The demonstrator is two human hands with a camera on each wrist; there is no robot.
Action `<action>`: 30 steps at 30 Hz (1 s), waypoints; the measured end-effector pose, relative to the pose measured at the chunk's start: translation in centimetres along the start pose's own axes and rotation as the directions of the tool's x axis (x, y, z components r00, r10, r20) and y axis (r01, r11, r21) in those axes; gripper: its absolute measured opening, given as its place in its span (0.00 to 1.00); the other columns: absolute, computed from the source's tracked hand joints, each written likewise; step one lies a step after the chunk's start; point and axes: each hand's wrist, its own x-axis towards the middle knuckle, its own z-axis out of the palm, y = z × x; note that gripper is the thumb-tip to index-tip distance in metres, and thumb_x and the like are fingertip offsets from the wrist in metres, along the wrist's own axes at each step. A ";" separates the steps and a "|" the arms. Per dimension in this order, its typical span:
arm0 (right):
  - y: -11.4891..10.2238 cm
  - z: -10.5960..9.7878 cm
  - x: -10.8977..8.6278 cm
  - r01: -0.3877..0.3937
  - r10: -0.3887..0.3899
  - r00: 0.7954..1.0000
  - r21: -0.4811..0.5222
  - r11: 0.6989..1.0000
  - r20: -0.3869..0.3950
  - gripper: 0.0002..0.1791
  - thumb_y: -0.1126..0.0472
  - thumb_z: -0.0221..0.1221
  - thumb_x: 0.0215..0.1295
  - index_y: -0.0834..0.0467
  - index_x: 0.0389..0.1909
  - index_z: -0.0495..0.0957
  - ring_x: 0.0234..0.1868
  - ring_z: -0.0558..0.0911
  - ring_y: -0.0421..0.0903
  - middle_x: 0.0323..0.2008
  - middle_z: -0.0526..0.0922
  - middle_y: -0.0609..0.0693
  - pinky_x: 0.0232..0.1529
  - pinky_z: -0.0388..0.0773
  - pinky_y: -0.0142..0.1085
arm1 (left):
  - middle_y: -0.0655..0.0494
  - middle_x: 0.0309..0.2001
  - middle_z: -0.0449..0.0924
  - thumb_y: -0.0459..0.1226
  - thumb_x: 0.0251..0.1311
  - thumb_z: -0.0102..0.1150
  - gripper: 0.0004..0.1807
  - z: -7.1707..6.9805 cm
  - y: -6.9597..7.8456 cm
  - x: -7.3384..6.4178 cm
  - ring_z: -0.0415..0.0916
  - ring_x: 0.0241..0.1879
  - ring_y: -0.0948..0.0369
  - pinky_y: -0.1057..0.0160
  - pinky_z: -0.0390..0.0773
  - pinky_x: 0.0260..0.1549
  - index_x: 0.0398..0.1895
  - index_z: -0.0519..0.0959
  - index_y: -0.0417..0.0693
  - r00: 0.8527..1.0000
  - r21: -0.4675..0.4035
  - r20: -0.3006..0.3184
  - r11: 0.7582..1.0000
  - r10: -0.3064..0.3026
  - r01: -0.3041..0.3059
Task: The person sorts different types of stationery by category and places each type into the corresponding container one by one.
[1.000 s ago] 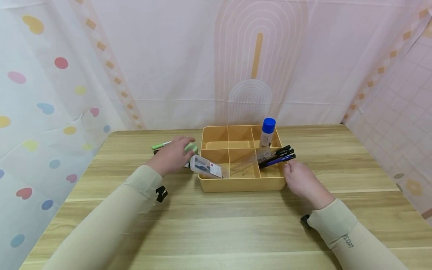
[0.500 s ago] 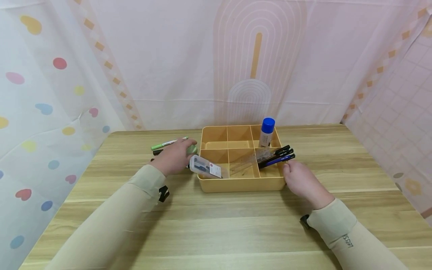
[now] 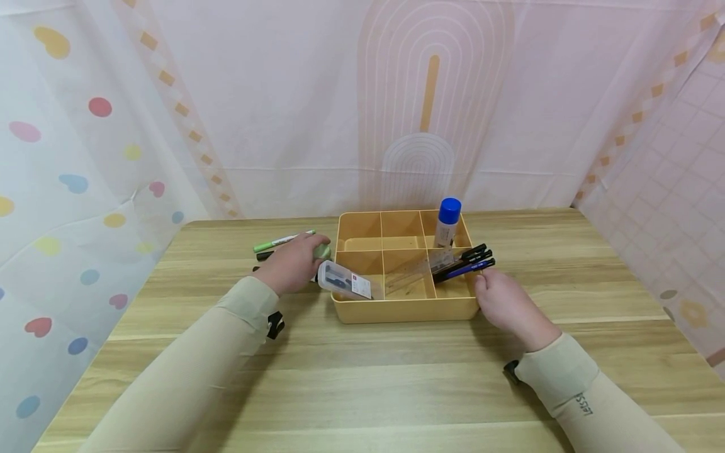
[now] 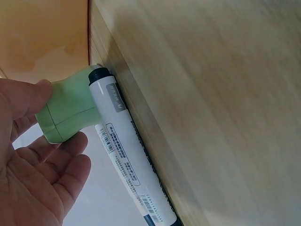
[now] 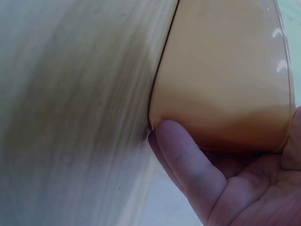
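pinched between thumb and fingers of left hand (image 3: 290,267): pale green object (image 4: 70,103), smooth, rounded at the edges, curved inward along one side, marked with thin seam lines. located just beside the left wall of yellow tray (image 3: 408,311); cannot tell whether lifted or resting on tabletop (image 3: 368,390). overlapping it in the left wrist view: white marker (image 4: 129,150) with dark end; contact unclear. gripped at the near right corner of the tray: right hand (image 3: 510,305), with thumb at the rim and a finger against the outer wall. divided by thin walls into six compartments. tilted across the left rim: clear case (image 3: 345,280). slanted over the front compartments: clear ruler (image 3: 410,274). jutting past the right rim: pens (image 3: 470,268). standing in the rear right compartment, above rim height: glue stick (image 3: 445,234). beyond the left hand: green pen (image 3: 264,246). wide stretch of tabletop in front of the tray, between both sleeves (image 3: 170,371); narrower strip to the right; rear rim near patterned cloth (image 3: 283,126).
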 end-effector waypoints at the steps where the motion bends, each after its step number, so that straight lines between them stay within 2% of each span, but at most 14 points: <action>1: 0.0 0.0 0.0 -0.003 0.003 1.000 0.000 1.000 -0.001 0.21 0.60 0.34 0.83 0.67 0.46 0.74 0.28 0.72 0.50 0.25 0.67 0.52 0.40 0.76 0.48 | 0.38 0.71 0.73 0.39 0.76 0.57 0.26 0.0 0.0 0.0 0.75 0.68 0.43 0.41 0.79 0.66 0.75 0.69 0.46 1.000 0.004 -0.002 1.000 0.002 -0.002; 8: 0.1 0.1 0.1 -0.001 0.001 1.000 -0.007 1.000 -0.008 0.19 0.60 0.33 0.83 0.62 0.37 0.71 0.30 0.73 0.51 0.25 0.68 0.53 0.40 0.76 0.48 | 0.38 0.68 0.75 0.38 0.77 0.56 0.26 0.0 0.0 0.1 0.79 0.62 0.46 0.42 0.81 0.63 0.74 0.69 0.45 1.000 -0.006 0.001 1.000 -0.008 0.008; 14: 0.2 0.1 0.1 0.009 -0.009 1.000 -0.013 1.000 -0.016 0.20 0.60 0.34 0.83 0.62 0.37 0.72 0.33 0.75 0.53 0.28 0.71 0.55 0.41 0.77 0.50 | 0.37 0.71 0.72 0.39 0.78 0.54 0.27 -0.4 -0.2 0.1 0.79 0.62 0.44 0.41 0.82 0.61 0.77 0.66 0.45 0.999 -0.060 0.008 0.998 -0.036 0.037; 20: 0.1 0.1 0.2 -0.003 0.003 1.000 -0.007 1.000 -0.015 0.20 0.60 0.33 0.83 0.61 0.37 0.72 0.33 0.76 0.53 0.28 0.72 0.55 0.42 0.77 0.49 | 0.36 0.70 0.73 0.38 0.78 0.54 0.28 -1.9 -0.5 0.2 0.79 0.63 0.41 0.40 0.83 0.60 0.77 0.66 0.42 0.998 -0.155 -0.046 0.987 -0.041 0.034; 25: -0.1 0.1 0.1 0.005 -0.006 1.000 -0.008 1.000 -0.025 0.19 0.61 0.34 0.82 0.62 0.37 0.72 0.37 0.77 0.55 0.30 0.75 0.57 0.46 0.78 0.53 | 0.34 0.70 0.71 0.37 0.78 0.54 0.28 -3.4 -0.1 0.3 0.79 0.61 0.41 0.39 0.81 0.61 0.77 0.65 0.42 0.995 -0.172 -0.085 0.984 -0.055 0.039; 30: -0.2 0.2 -0.1 0.010 -0.010 0.999 -0.007 1.000 -0.045 0.18 0.62 0.35 0.81 0.61 0.34 0.71 0.35 0.77 0.55 0.27 0.73 0.56 0.45 0.79 0.54 | 0.34 0.72 0.68 0.38 0.78 0.54 0.27 -4.6 0.6 0.5 0.77 0.63 0.41 0.39 0.79 0.64 0.77 0.66 0.42 0.993 -0.166 -0.110 0.986 -0.045 0.026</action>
